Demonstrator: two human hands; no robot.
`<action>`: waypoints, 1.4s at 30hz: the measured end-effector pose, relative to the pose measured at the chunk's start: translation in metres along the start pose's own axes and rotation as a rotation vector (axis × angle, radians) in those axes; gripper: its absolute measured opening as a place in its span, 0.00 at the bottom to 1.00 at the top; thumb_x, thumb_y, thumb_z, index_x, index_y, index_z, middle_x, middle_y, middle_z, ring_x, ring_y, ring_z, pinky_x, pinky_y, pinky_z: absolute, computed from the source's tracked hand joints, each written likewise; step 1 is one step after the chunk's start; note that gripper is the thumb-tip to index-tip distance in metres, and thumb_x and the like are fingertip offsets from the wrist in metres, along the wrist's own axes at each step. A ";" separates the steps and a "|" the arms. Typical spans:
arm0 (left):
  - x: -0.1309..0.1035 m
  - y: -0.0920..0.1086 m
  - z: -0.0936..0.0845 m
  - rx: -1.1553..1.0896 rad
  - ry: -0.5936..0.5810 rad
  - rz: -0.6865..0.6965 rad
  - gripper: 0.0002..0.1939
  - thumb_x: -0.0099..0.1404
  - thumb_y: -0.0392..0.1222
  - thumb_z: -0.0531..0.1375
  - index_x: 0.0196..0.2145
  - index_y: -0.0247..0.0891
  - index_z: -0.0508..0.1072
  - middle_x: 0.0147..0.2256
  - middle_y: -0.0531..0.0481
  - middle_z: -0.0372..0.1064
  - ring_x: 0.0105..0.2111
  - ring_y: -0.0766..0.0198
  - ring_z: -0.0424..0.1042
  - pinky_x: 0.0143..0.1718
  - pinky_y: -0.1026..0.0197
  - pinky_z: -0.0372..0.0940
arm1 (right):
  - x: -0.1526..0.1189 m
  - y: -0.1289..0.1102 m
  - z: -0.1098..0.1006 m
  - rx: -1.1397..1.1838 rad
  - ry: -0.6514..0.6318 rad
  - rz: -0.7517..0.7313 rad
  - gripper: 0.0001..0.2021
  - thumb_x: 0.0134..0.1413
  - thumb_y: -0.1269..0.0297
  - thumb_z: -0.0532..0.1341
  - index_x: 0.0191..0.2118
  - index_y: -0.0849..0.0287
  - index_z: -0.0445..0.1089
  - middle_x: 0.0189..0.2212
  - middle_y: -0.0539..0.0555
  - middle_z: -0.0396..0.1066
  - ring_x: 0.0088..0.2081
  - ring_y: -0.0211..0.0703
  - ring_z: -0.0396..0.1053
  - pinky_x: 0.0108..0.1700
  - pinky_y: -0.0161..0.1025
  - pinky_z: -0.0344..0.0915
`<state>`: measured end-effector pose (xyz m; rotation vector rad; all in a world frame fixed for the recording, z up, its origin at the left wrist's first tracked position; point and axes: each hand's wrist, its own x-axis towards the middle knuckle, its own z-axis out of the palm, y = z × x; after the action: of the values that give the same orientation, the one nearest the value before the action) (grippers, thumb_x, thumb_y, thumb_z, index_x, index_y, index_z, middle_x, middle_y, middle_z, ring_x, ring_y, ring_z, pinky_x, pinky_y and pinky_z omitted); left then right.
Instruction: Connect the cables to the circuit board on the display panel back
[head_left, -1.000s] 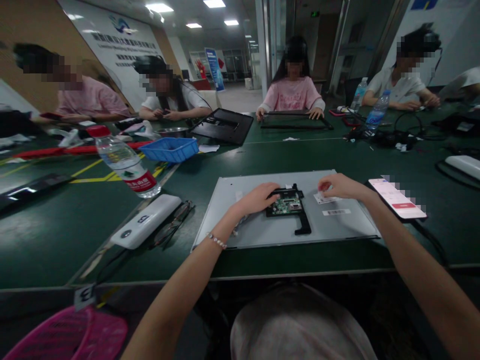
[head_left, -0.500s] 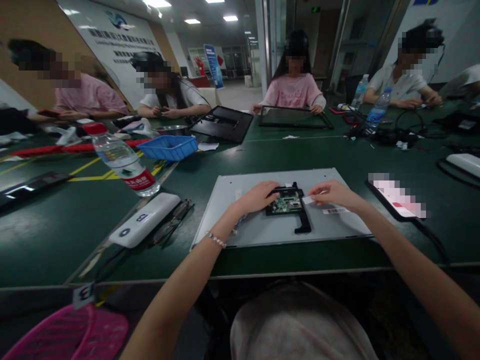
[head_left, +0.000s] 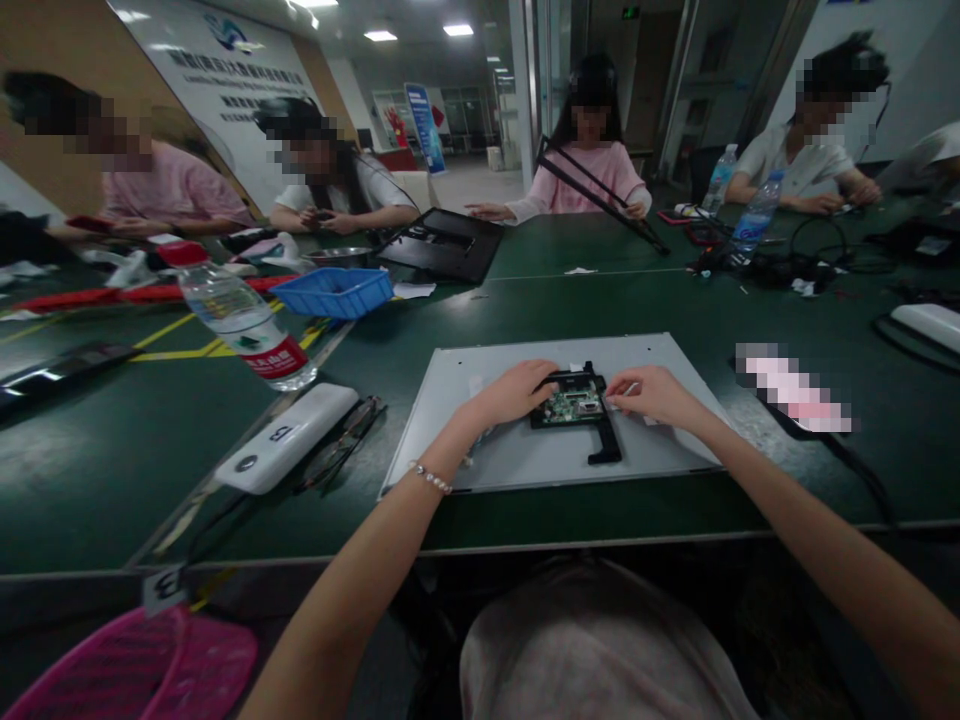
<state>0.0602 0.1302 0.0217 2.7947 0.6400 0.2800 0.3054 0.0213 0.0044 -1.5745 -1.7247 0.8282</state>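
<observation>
A pink basket point(head_left: 150, 670) is sitting nearest, at seven o'clock below the worktop point(head_left: 187, 470) edge. The person is leaning both arms over a grey metal panel point(head_left: 487, 375) lying flat at centre. The left hand point(head_left: 517, 392) is resting, fingers curled, on the nine o'clock edge of a small green circuit board point(head_left: 574, 405) seated in a black bracket point(head_left: 600, 440). The right hand point(head_left: 651, 392) is pinching a small white label point(head_left: 628, 388) at the board's three o'clock side, seemingly placing it; pressing it flat probably comes next. A white power bank point(head_left: 289, 437) and water bottle point(head_left: 240, 320) are lying toward ten o'clock. Farther off, other people are working.
</observation>
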 end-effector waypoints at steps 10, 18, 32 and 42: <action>-0.001 0.002 -0.002 0.024 -0.015 -0.016 0.20 0.71 0.46 0.45 0.56 0.35 0.62 0.55 0.41 0.63 0.56 0.55 0.61 0.58 0.52 0.55 | -0.004 -0.010 -0.007 0.162 -0.054 0.167 0.07 0.48 0.64 0.62 0.34 0.60 0.73 0.24 0.51 0.71 0.25 0.36 0.68 0.23 0.30 0.61; -0.002 0.003 -0.002 0.031 -0.018 -0.028 0.20 0.71 0.46 0.45 0.56 0.36 0.61 0.56 0.42 0.63 0.57 0.55 0.61 0.58 0.52 0.55 | -0.004 -0.006 0.002 0.147 -0.063 0.175 0.10 0.47 0.61 0.64 0.36 0.59 0.70 0.22 0.50 0.71 0.21 0.34 0.67 0.20 0.29 0.60; -0.002 0.004 -0.003 0.091 -0.021 -0.015 0.21 0.72 0.45 0.44 0.56 0.34 0.61 0.56 0.41 0.63 0.56 0.57 0.62 0.58 0.55 0.55 | -0.011 -0.015 0.002 0.077 -0.036 0.056 0.13 0.48 0.57 0.63 0.37 0.59 0.73 0.19 0.49 0.68 0.19 0.34 0.62 0.16 0.28 0.54; -0.002 0.004 -0.002 0.093 0.005 -0.013 0.22 0.72 0.48 0.45 0.57 0.34 0.61 0.56 0.41 0.63 0.55 0.57 0.62 0.57 0.55 0.56 | -0.012 -0.022 -0.001 0.069 0.117 -0.036 0.14 0.49 0.55 0.62 0.35 0.62 0.74 0.22 0.52 0.70 0.21 0.37 0.66 0.20 0.31 0.56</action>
<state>0.0593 0.1265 0.0247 2.8775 0.6894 0.2615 0.2943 0.0074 0.0226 -1.5120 -1.6199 0.7550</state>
